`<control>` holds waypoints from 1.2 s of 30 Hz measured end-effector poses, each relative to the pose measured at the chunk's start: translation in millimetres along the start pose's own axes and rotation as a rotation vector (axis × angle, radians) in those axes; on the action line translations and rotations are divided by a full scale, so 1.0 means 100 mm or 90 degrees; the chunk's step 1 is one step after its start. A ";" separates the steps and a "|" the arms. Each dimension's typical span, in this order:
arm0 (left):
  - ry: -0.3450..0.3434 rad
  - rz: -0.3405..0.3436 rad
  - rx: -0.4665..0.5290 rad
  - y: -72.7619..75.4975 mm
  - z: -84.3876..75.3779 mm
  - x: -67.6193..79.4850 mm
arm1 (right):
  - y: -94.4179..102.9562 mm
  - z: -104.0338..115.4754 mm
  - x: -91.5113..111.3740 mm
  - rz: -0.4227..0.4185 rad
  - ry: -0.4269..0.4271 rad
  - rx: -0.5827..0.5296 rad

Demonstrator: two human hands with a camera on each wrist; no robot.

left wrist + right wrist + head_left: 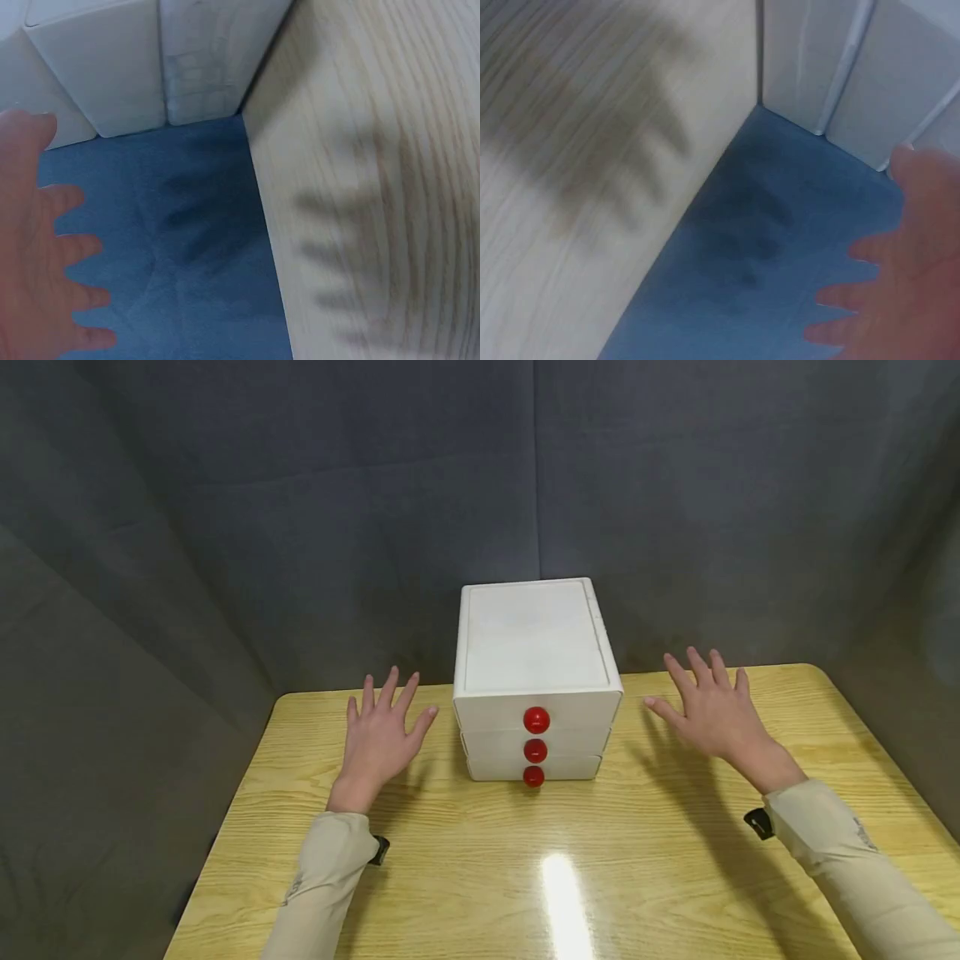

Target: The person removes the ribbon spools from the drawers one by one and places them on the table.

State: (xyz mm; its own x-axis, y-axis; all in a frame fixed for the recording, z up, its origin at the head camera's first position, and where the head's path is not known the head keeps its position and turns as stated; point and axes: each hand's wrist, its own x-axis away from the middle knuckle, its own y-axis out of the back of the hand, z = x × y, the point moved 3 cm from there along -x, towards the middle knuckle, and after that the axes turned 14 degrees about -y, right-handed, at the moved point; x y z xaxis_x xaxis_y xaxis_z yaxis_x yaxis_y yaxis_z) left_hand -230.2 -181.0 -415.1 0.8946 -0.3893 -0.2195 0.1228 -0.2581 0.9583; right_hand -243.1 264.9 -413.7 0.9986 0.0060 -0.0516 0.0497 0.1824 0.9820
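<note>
A white three-drawer box (536,639) stands at the far side of the table, all its drawers pushed in. Each drawer front carries a round red knob (536,720). To the left of the box my left hand (381,739) is held above the table with its fingers spread and nothing in it. On the other side, my right hand (716,714) is likewise spread and holds nothing. The left wrist view shows the box's side (97,67) beyond the thumb. In the right wrist view the drawer box (885,90) appears beyond the right thumb.
The light wooden table (450,860) has rounded far corners and a bright glare patch near the front. Dark grey cloth (337,510) hangs behind it and along both sides. Both hands cast shadows on the tabletop.
</note>
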 end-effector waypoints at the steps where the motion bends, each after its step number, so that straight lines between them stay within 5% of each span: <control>1: -0.001 -0.003 0.005 0.01 -0.01 0.00 | 0.02 0.02 0.01 -0.008 0.003 -0.002; 5: -0.020 -0.040 0.037 0.05 -0.06 -0.03 | 0.09 0.13 0.08 -0.042 0.024 -0.013; 9: -0.074 -0.140 0.111 0.07 -0.12 -0.06 | 0.19 0.27 0.16 -0.093 0.060 -0.028; 14: -0.144 -0.287 0.238 0.14 -0.22 -0.08 | 0.30 0.43 0.25 -0.212 0.115 -0.083; 19: -0.186 -0.364 0.370 0.23 -0.34 -0.11 | 0.38 0.57 0.37 -0.341 0.202 -0.150; 23: -0.201 -0.381 0.441 0.26 -0.44 -0.16 | 0.41 0.69 0.49 -0.435 0.285 -0.199; 26: -0.203 -0.375 0.491 0.26 -0.48 -0.22 | 0.41 0.78 0.56 -0.454 0.326 -0.236; 36: -0.171 -0.258 0.631 0.24 -0.59 -0.46 | 0.30 1.07 0.65 -0.295 0.377 -0.367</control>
State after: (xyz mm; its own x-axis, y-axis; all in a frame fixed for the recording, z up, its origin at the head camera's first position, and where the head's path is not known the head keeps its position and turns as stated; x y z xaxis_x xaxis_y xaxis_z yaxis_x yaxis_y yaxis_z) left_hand -242.6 -117.0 -370.8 0.7283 -0.2643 -0.6322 -0.1212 -0.9577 0.2608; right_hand -175.2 165.4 -367.7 0.7032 0.2808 -0.6532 0.2656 0.7485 0.6076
